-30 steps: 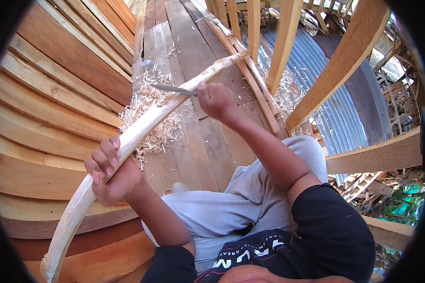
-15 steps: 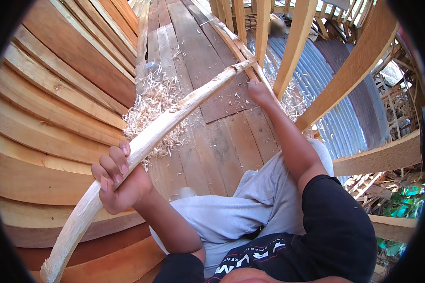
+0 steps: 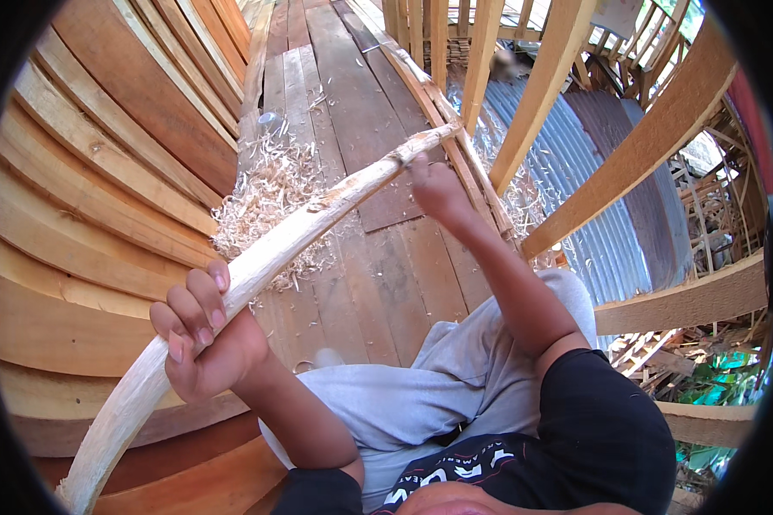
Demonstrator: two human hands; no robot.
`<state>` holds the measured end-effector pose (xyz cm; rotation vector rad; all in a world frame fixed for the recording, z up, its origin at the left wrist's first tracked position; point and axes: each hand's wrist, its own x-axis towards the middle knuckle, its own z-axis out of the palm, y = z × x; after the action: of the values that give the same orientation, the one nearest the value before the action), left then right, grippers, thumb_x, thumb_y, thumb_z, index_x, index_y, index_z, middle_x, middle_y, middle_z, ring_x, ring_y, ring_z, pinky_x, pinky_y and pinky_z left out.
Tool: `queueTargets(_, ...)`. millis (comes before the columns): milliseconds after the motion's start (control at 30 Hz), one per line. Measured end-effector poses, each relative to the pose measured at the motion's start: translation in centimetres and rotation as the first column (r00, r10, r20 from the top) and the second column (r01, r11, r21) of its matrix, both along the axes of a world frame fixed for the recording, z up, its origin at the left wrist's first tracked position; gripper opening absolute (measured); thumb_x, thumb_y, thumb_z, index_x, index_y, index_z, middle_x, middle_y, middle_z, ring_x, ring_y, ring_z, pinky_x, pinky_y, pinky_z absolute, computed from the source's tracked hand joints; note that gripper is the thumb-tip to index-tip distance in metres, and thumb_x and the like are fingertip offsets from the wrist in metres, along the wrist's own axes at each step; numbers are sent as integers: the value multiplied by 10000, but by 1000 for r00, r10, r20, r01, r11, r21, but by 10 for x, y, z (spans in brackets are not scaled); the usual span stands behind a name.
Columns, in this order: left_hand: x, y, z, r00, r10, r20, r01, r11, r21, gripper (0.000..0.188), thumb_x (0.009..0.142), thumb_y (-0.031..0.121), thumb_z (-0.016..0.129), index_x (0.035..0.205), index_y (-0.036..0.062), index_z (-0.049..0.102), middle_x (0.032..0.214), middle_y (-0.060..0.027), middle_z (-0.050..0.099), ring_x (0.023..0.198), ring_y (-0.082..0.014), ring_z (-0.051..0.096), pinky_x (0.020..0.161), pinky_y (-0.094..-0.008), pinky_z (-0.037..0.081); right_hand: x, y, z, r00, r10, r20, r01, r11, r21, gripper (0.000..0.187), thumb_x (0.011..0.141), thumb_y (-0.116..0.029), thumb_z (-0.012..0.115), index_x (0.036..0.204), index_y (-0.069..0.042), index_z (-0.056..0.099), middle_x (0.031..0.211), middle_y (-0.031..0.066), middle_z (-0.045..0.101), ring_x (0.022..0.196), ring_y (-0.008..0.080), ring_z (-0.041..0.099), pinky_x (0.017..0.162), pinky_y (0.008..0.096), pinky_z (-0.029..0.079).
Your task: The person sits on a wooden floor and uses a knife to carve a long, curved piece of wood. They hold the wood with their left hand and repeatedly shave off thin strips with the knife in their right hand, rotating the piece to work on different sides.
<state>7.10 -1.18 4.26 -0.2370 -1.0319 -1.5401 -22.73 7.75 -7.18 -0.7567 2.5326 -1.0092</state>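
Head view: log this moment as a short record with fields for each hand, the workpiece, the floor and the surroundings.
Left hand: left hand gripped around the long curved pale peeled wooden branch, near its lower end
Right hand: right hand closed at the branch's far upper end; any tool in it cannot be made out
Floor: pile of pale curled wood shavings on the grey plank floor, under the branch
Surroundings: curved brown wooden hull planks at left; grey corrugated metal sheet at right

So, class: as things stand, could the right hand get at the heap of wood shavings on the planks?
Probably yes. The right hand is at the far end of the curved pole, and the shavings lie just left across it, with bare planks between.
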Motion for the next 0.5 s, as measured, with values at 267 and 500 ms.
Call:
queueTargets(267,-7,6,6,1000,-4,18,4,1000,-16,205,791,227,533,680,182,366,604,42,359,640,-106,384,802,-351,319,-82,37,-63,959,-280,39,281,960,-9,690,963,-465,279,1117,131,589,1117,350,588,1159,448,535,989,436,417)
queueTargets(500,-3,-4,-2,1000,-2,2,2,1000,-15,209,797,199,526,668,184,364,594,40,355,629,-112,380,789,-347,325,-42,18,6,964,-51,259,98,980,-172,661,957,-524,368,843,66,645,721,179,643,658,299,608,646,363,481)
